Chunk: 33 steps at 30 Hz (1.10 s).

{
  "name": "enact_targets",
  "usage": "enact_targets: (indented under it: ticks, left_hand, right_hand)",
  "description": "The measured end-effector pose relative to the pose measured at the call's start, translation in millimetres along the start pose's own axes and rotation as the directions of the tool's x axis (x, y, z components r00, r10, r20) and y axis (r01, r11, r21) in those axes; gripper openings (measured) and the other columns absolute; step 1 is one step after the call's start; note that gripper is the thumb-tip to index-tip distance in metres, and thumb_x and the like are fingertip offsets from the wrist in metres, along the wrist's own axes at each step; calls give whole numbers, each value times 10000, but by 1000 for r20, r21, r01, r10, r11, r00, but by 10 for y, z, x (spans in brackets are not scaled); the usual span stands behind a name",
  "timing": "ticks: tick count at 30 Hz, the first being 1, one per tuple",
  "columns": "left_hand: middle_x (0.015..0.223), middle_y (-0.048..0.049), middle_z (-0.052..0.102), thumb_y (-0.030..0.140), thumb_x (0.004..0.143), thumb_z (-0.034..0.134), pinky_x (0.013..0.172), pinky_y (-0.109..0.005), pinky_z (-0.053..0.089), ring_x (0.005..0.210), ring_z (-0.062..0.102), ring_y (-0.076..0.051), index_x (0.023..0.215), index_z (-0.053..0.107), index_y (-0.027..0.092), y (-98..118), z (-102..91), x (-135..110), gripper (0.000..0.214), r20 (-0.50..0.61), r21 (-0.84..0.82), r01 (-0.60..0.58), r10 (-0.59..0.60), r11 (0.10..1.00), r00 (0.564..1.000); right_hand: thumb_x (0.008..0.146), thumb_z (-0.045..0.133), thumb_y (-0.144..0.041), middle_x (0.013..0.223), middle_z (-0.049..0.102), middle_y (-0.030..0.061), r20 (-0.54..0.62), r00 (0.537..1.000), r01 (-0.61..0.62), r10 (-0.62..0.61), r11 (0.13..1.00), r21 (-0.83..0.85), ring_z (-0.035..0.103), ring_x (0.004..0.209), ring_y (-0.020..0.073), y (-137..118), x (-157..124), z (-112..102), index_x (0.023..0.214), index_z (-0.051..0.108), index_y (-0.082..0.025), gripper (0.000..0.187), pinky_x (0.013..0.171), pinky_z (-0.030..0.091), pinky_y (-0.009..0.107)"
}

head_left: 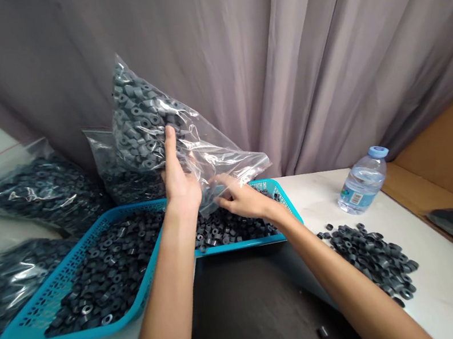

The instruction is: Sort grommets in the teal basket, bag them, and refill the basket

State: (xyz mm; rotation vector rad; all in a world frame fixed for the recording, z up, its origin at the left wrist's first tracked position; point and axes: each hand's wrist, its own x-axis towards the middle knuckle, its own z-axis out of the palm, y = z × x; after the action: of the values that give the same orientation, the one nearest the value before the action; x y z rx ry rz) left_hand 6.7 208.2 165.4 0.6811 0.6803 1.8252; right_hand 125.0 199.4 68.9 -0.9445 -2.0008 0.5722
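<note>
My left hand (181, 183) grips a clear plastic bag (144, 119) packed with small grey ring-shaped pieces, its thumb lying along the front. The bag is tilted: its filled end is raised at the upper left, and its slack end slopes down to the right. At that slack end, my right hand (237, 196) has its fingers closed on the plastic. Below both hands stands a blue basket (243, 244) holding dark ring pieces. A second blue basket (76, 335), also holding dark rings, stands to the left.
Filled clear bags (39, 189) stand and lie at the left. At the right are a water bottle (361, 184) and a loose pile of dark rings (372, 261). One single ring (323, 332) lies on the black surface (250, 310) in front. A grey curtain (195, 36) hangs behind.
</note>
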Motion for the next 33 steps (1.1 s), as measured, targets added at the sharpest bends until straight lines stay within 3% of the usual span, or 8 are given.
enact_targets:
  ticks: [3,8,12,20,26,33]
  left_hand:
    - [1295,-7,709,474,827,820,792,-181,632,1316,615,-248,976,754,248,-7,10,-16,278,11,-6,-2,2,1000,1000]
    - [1289,-13,709,477,824,819,789,-199,631,1303,620,-254,997,754,248,-29,17,-28,294,25,11,-14,14,1000,1000]
    - [1278,-17,713,483,827,815,813,-219,630,1290,627,-255,1005,753,249,-35,26,-34,300,46,25,-32,31,999,998]
    - [1306,-27,702,473,830,816,829,-214,625,1302,615,-254,987,756,239,-37,26,-43,288,54,32,-20,18,999,998]
    - [1356,-3,683,453,848,806,876,-224,627,1355,580,-252,1031,756,262,-41,22,-13,269,40,36,-25,24,999,999]
    - [1374,-6,680,443,864,795,952,-243,611,1396,549,-252,1035,751,258,-49,53,-48,256,34,43,-8,7,999,999]
  right_hand:
    - [971,561,-229,1281,624,82,11,1000,23,-23,999,-31,649,973,186,0,11,66,1258,586,-235,288,935,536,386]
    - [1011,533,-284,1257,610,97,-8,999,37,-38,995,-96,585,1193,248,11,39,107,1199,619,-235,212,1087,444,459]
    - [996,540,-257,1236,595,88,-10,998,53,-54,993,-106,581,1180,237,10,61,127,1143,627,-221,175,1093,438,419]
    - [981,528,-235,1173,692,43,13,1000,2,-1,1000,-29,662,955,191,37,55,168,1301,548,-229,320,942,529,377]
    - [994,500,-263,1340,624,80,54,998,-21,24,998,-53,571,1277,246,125,65,186,1256,608,-243,283,1130,418,475]
    - [981,526,-259,1186,634,82,26,1000,-8,9,1000,-23,599,1152,247,86,68,170,1125,616,-219,175,1095,442,480]
